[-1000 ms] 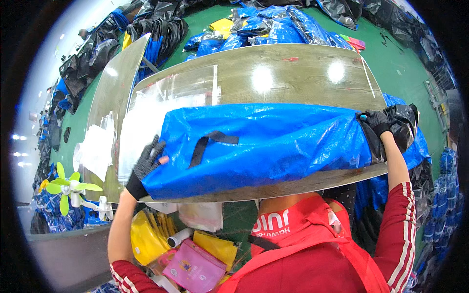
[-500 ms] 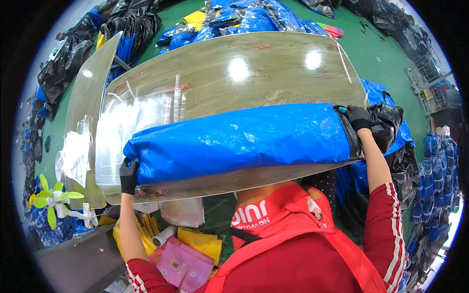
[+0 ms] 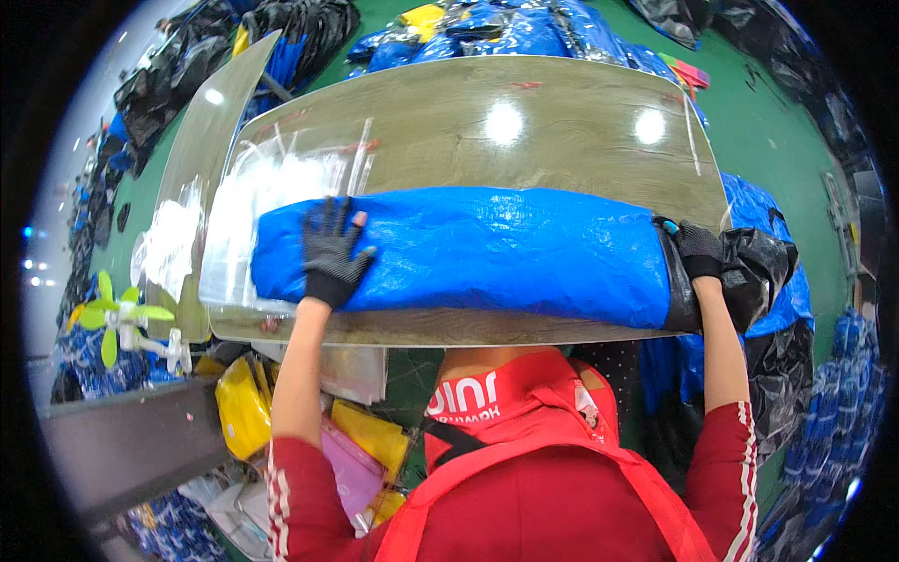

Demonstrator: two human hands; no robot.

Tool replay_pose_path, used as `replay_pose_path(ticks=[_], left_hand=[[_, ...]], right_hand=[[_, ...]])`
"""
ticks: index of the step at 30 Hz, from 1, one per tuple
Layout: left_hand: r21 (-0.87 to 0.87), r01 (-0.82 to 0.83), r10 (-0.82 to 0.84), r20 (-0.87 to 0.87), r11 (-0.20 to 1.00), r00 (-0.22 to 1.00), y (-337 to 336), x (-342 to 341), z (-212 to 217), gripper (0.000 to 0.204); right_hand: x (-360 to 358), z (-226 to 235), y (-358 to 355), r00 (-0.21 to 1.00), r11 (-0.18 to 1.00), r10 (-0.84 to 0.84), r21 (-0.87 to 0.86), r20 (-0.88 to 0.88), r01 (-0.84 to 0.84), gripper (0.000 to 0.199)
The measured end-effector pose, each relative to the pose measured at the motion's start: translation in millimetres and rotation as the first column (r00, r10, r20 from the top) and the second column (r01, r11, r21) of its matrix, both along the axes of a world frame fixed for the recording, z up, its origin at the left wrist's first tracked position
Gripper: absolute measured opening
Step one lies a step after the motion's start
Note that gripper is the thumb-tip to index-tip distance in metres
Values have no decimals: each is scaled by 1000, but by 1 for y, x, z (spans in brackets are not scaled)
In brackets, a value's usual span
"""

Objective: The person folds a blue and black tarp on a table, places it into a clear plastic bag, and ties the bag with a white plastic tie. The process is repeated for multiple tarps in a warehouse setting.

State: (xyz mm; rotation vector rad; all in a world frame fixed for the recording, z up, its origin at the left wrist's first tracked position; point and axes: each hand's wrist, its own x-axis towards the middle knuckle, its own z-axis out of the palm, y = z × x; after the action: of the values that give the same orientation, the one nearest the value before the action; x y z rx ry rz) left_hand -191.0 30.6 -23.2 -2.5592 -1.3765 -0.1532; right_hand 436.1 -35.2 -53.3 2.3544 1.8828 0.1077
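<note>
A long folded blue tarp (image 3: 506,248) lies across the near half of a wood-patterned tabletop (image 3: 431,131). My left hand (image 3: 330,258), in a dark knit glove with two fingertips uncovered or differently coloured, rests flat on the tarp's left part with fingers spread. At the other end, my gloved right hand (image 3: 697,248) grips the tarp where blue meets a black band. Bunched black sheeting (image 3: 760,262) spills past that hand over the table's right edge, with more blue sheeting hanging beside it. Clear plastic bags (image 3: 281,178) lie beyond the left hand, partly under the tarp.
Left of the table stands a second, narrower board (image 3: 192,159). A small green-bladed fan (image 3: 122,318) is at the lower left, near yellow packets (image 3: 245,403) and a purple packet (image 3: 351,468). Blue bundles (image 3: 524,33) lie on the green floor beyond; blue stacks (image 3: 833,403) stand at right.
My left hand has let go of the tarp's left end and moved inward, flattening onto its top. The tarp now lies flatter. My right hand keeps its place on the black band.
</note>
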Motion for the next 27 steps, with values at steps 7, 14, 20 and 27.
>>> replay_pose_path(ticks=[7,14,20,27], left_hand=[[-58,42,-47,-73,997,996,9,0,-12,64],[-68,-317,318,9,946,948,23,-117,-16,67],[-143,-535,503,-207,833,839,35,35,35,47],[-221,320,-292,152,921,944,-48,233,-16,81]], right_hand=[[-79,58,-17,832,879,422,386,-359,-280,54],[-116,27,-44,910,915,403,56,-101,-399,68],[-111,23,-43,906,918,395,68,-150,-390,66],[-66,58,-54,910,918,383,-45,-160,-395,65]])
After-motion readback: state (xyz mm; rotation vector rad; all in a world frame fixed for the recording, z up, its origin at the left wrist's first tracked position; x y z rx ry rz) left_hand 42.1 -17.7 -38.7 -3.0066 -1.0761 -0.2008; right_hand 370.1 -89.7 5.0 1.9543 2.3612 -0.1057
